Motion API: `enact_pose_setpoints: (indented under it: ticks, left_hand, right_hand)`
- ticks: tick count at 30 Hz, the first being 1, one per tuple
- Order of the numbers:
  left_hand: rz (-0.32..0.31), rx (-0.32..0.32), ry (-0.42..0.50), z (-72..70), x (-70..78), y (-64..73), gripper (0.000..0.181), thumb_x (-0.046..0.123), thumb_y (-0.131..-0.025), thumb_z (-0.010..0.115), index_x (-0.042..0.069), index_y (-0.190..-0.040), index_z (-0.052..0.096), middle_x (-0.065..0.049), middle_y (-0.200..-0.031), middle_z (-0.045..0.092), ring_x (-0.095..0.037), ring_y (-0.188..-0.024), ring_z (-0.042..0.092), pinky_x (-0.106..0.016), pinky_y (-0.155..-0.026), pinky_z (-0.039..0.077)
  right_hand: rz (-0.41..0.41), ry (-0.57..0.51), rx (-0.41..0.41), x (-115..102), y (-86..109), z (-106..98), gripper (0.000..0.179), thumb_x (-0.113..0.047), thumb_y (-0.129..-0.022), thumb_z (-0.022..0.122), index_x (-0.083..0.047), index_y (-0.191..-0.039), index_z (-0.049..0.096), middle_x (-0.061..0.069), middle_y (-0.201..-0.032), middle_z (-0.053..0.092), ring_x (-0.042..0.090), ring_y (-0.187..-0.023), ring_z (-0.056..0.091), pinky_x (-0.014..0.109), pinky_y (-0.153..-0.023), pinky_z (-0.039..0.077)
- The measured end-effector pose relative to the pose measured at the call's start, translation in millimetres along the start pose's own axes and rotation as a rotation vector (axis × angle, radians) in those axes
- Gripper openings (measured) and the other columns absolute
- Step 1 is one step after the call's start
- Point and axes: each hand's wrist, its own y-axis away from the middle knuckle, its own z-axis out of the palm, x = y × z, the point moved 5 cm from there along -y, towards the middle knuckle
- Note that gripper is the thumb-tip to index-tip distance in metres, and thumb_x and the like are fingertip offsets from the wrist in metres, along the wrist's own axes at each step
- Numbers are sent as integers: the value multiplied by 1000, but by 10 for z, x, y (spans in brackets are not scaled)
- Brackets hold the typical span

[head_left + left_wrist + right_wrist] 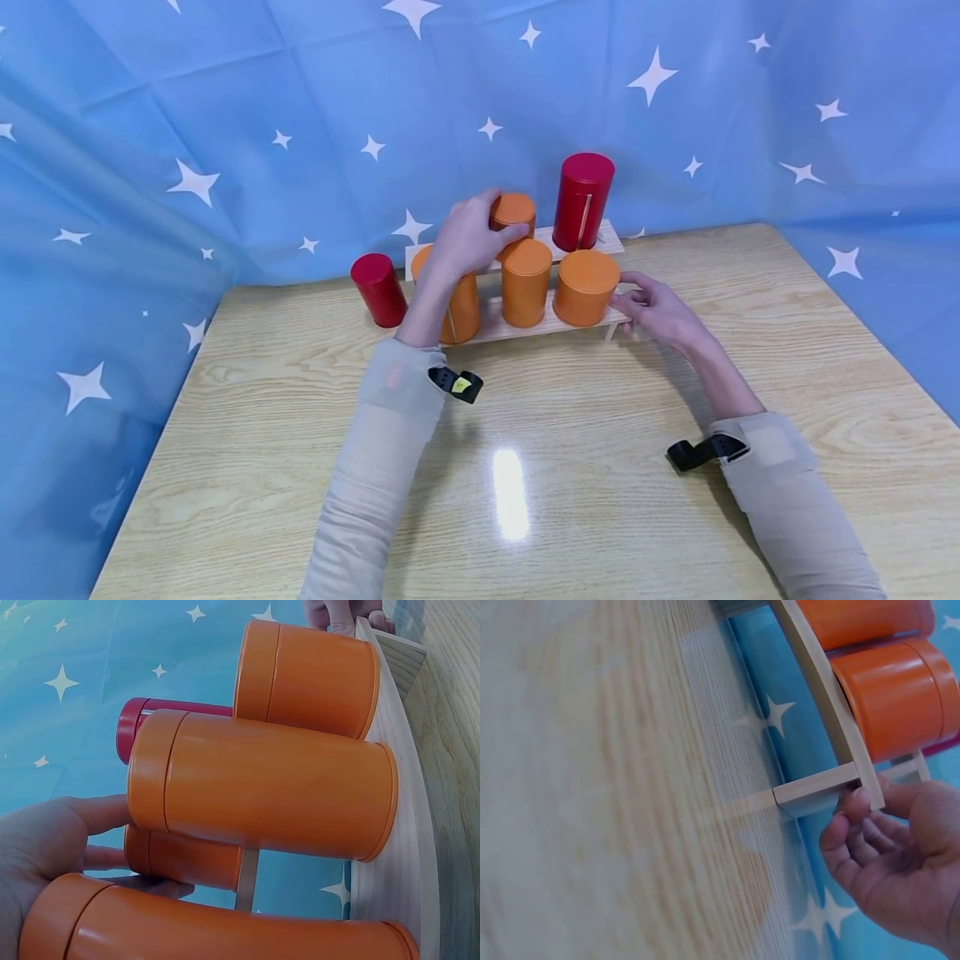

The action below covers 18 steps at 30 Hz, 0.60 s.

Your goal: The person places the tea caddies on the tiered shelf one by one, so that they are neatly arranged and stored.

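Observation:
My left hand [467,236] reaches over the front row and grips a small orange canister [513,208] at the upper tier of a two-tier wooden rack [612,240]. Its fingers curl round that canister [191,861] in the left wrist view, partly hidden behind the front ones. At the rack's right end, my right hand [660,312] pinches the tip of the lower shelf board [866,776] between thumb and fingers. Along the lower tier stand a tall orange canister [465,312], a second tall one [526,287] and a wider, shorter orange canister [587,292].
A tall red canister [583,200] stands on the upper tier's right side. Left of the rack, a smaller red canister [379,292] is on the wooden table [585,467]. A blue cloth with white stars [330,100] hangs close behind the rack.

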Motion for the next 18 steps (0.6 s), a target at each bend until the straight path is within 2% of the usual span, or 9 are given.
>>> enact_pose_setpoints:
  ticks: [7, 10, 12, 15, 18]
  left_hand:
    - [49, -25, 13, 5, 21, 0, 47, 35, -101, 63, 8, -138, 50, -6, -107, 61, -19, -91, 57, -27, -72, 46]
    - [53, -39, 32, 8, 22, 3, 54, 36, -101, 61, 8, -145, 45, -7, -109, 61, -19, -93, 57, -28, -75, 46]
    - [42, -47, 51, 10, 15, 3, 62, 37, -102, 61, 8, -152, 39, -7, -118, 61, -18, -100, 57, -28, -81, 48]
    - [19, -37, 102, 2, 0, 10, 71, 39, -102, 59, 10, -159, 29, -9, -138, 56, -19, -119, 56, -30, -96, 48]
    - [26, 1, 167, -20, -4, 23, 69, 38, -102, 59, 12, -159, 29, -10, -151, 47, -21, -133, 48, -34, -106, 44]
  right_hand:
    - [8, 8, 3, -5, -3, -10, 55, -25, -105, 56, -3, -151, 35, 11, -102, 63, 26, -70, 63, 31, -71, 53]
    - [10, 15, 3, -1, -7, -11, 55, -25, -105, 55, -3, -151, 35, 11, -103, 63, 26, -70, 63, 31, -71, 53]
    - [14, 18, 3, 1, -6, -11, 55, -25, -105, 55, -3, -152, 35, 11, -103, 62, 25, -71, 63, 32, -71, 53]
    - [16, 18, 0, 7, -9, -8, 55, -24, -105, 55, -3, -152, 34, 12, -103, 62, 24, -71, 63, 33, -69, 53]
    - [16, 17, -4, 13, -10, -1, 55, -24, -106, 55, -3, -152, 34, 13, -102, 62, 24, -70, 62, 33, -67, 52]
